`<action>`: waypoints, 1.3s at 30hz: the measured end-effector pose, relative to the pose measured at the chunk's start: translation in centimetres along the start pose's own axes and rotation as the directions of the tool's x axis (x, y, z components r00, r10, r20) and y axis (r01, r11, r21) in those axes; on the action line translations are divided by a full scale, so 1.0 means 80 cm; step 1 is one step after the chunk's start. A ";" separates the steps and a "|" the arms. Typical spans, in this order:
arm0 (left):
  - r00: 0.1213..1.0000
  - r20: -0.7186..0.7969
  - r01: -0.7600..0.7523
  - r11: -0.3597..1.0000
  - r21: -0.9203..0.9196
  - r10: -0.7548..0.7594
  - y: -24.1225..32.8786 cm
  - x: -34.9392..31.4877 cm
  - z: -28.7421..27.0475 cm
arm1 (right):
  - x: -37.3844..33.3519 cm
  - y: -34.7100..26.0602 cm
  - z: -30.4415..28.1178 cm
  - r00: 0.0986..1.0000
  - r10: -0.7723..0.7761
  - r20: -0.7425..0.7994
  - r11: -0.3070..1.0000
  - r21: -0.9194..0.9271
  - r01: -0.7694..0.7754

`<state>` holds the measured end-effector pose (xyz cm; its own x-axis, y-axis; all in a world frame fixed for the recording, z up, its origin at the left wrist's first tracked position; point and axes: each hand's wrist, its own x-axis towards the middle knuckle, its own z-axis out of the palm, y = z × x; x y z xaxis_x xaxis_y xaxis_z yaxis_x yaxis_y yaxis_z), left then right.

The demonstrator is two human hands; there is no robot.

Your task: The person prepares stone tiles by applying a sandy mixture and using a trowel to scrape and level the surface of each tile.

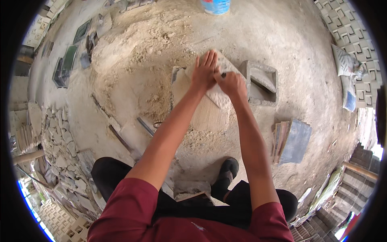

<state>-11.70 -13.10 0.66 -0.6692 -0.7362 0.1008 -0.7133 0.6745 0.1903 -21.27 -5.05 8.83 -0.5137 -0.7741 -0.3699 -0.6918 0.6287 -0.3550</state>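
Note:
My left hand [204, 72] lies flat with its fingers stretched out on a dusty flat board [215, 97]. Just to its right, my right hand [233, 84] is closed on the same board, its thumb pointing toward the left hand; the exact grip is partly hidden. The board is tilted diagonally over a low rectangular form with a pale, smoothed sandy surface [207, 117]. Close by on the right stands a grey, dust-caked rectangular box [275, 86] with a flat slab [264, 78] leaning inside it.
Loose sandy material [137, 52] is heaped at the far left. A blue bucket [216, 7] stands at the far edge. Thin plates [295, 141] lie to the right, broken pieces [60, 141] to the left. Long bars [121, 138] rest near my left leg; stacked blocks [354, 40] line the right.

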 end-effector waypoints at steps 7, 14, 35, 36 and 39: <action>0.999 0.002 -0.044 0.999 0.021 0.044 -0.022 -0.023 0.001 | -0.015 -0.017 0.019 1.000 -0.005 0.028 0.996 0.091 0.003; 0.999 -0.013 0.046 0.999 -0.006 -0.046 -0.030 -0.220 -0.027 | -0.157 -0.022 0.098 0.961 -0.126 0.247 0.984 0.157 0.089; 0.969 -0.124 0.221 0.974 0.052 -0.213 -0.078 -0.068 -0.008 | -0.005 -0.072 0.054 0.944 -0.330 -0.002 0.943 -0.043 0.330; 0.975 -0.100 0.204 0.977 0.064 -0.197 -0.077 -0.087 -0.004 | -0.025 -0.066 0.063 0.945 -0.326 -0.034 0.945 -0.033 0.324; 0.980 -0.174 0.108 0.994 0.027 -0.101 -0.042 -0.142 0.003 | -0.081 -0.034 0.062 0.955 -0.190 0.226 0.982 0.034 0.188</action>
<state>-1.76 -6.96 -1.34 -0.5470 -0.7992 0.2493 -0.7865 0.5926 0.1739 -13.54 -1.38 7.92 -0.2444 -0.8427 -0.4798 -0.7584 0.4744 -0.4470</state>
